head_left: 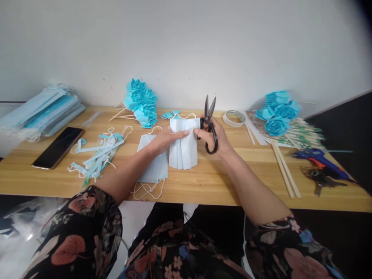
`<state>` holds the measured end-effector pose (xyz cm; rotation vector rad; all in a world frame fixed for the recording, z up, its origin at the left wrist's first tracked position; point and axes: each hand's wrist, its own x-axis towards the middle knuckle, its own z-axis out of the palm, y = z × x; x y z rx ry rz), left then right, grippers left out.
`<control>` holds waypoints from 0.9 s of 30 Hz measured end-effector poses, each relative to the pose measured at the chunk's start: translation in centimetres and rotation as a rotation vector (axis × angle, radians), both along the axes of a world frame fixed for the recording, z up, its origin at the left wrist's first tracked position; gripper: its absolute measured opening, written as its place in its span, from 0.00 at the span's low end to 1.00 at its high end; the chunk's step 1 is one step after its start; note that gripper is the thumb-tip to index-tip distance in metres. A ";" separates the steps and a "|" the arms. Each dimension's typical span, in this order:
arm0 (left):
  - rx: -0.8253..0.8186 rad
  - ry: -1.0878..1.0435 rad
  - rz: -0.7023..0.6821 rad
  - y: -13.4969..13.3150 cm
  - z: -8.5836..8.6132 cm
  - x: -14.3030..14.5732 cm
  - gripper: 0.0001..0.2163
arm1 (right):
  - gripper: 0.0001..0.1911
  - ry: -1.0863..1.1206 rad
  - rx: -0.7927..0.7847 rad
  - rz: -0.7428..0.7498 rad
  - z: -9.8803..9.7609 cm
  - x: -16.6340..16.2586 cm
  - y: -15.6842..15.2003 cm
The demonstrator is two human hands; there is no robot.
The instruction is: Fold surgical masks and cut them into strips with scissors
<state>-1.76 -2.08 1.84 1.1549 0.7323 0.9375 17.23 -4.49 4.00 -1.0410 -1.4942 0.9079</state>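
Note:
My left hand [167,138] grips the top edge of a pale blue pleated face mask [184,145] and holds it up over the wooden table [209,182]. My right hand [213,135] is closed round the handles of black scissors [209,124], blades slightly apart and pointing up, right beside the mask's upper right edge. Under my left forearm lie more flat masks [154,166] with white ear loops trailing to the table's front edge.
A stack of masks [43,112] and a black phone [58,147] lie at the left, beside cut mask strips [97,157]. Blue mask flowers on sticks [141,102] lean at the back, more flowers [277,114] at the right. Tape roll [235,118], chopsticks [285,168], blue glue gun [319,159], keys [319,180].

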 end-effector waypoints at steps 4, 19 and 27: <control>0.016 0.019 0.030 0.5 0.1 -0.3 0.23 | 0.20 0.144 -0.004 -0.094 0.2 1.1 1.0; -0.015 -0.092 0.091 1.3 1.0 -1.0 0.20 | 0.22 0.117 -0.012 -0.180 0.5 3.4 2.0; -0.038 -0.018 -0.079 0.6 0.6 -0.9 0.17 | 0.22 0.030 0.102 -0.072 0.5 3.8 1.6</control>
